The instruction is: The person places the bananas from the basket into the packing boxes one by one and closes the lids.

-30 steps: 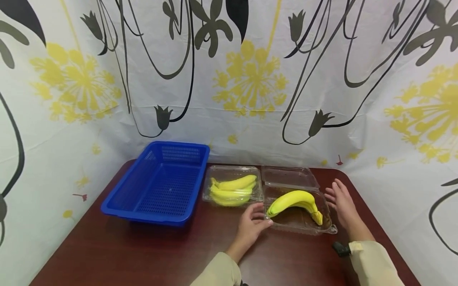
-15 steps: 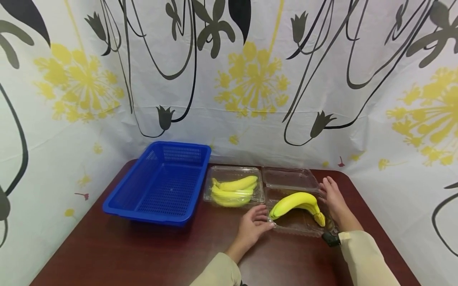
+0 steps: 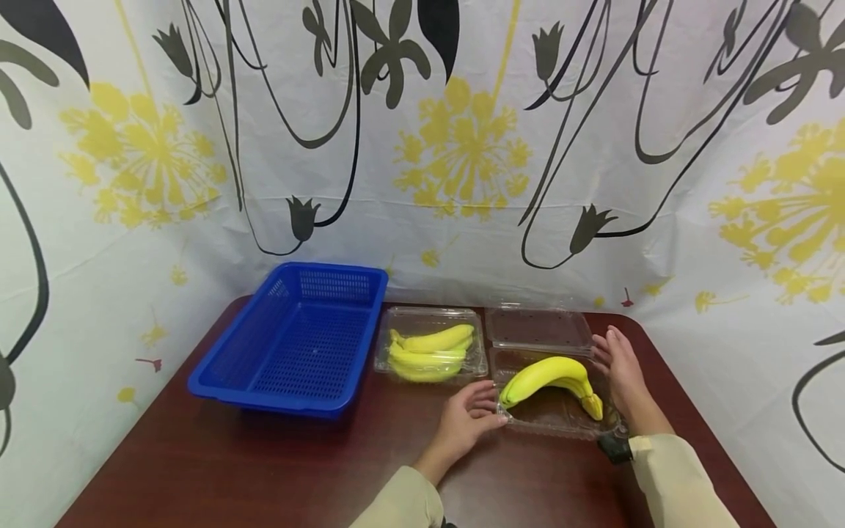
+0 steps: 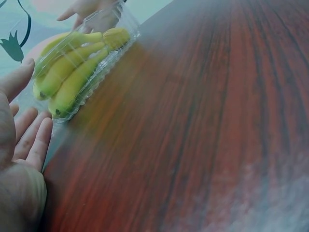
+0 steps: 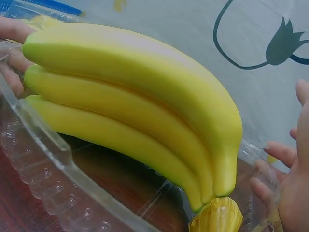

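Observation:
A bunch of yellow bananas [image 3: 548, 378] lies in a clear plastic clamshell box [image 3: 554, 429], whose lid [image 3: 538, 330] is folded back behind it. My left hand [image 3: 458, 422] is at the box's front left corner, fingers and thumb fairly straight. On the other side my right hand [image 3: 623, 374] stands along the right wall with its fingers extended. The left wrist view shows the left hand [image 4: 21, 140] beside the box's end. In the right wrist view the right hand [image 5: 292, 179] is next to the banana stem end; whether it presses the wall is unclear.
A second clear box [image 3: 429, 315] with bananas inside stands to the left, touching or nearly touching the first. Farther left is a blue plastic basket [image 3: 297, 400]. Everything rests on a dark red table [image 3: 370, 469], backed by a patterned cloth [image 3: 429, 161].
My right hand has come in leftward to the box's right wall. The box and its bananas have shifted slightly right and nearer, my left hand staying at its corner.

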Available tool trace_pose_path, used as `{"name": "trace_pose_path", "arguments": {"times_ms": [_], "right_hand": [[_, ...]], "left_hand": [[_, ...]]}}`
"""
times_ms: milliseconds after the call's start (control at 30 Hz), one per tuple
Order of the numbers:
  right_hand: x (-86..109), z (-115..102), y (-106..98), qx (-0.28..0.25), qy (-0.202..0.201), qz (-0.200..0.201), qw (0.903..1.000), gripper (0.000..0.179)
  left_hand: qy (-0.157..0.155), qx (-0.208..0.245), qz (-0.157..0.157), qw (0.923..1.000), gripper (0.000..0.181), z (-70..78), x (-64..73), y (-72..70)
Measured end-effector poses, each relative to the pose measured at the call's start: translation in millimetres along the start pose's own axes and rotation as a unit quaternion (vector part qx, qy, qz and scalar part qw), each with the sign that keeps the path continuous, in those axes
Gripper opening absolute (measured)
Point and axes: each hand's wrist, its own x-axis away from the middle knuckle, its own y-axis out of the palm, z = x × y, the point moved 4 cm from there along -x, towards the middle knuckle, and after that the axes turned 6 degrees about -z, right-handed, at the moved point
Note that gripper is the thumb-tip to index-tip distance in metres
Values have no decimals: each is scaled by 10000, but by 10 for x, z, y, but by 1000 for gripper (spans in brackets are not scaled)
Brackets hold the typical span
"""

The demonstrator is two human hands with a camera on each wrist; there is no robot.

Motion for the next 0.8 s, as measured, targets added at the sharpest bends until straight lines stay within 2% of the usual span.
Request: {"name": "trace_pose_path", "arguments": {"times_ms": [100, 233, 433, 567, 800], "right_hand": [[35, -3, -12, 16, -98, 110, 9999, 77], [79, -3, -28, -56, -248, 316, 9992, 75], [122, -9, -42, -606, -493, 684, 9946, 70], [142, -5, -57, -769, -623, 957, 9905, 66], [162, -1, -90, -1106, -741, 1491, 9798, 45]], "left_hand": [[-68, 93, -76, 9999, 56, -80, -20, -12], [-83, 197, -266, 9994, 57, -96, -27, -32], [-109, 375, -502, 9980, 59, -90, -25, -52], [-92, 457, -575, 9973, 58, -95, -28, -54], [-156, 462, -547, 9973, 58, -99, -28, -51]]}}
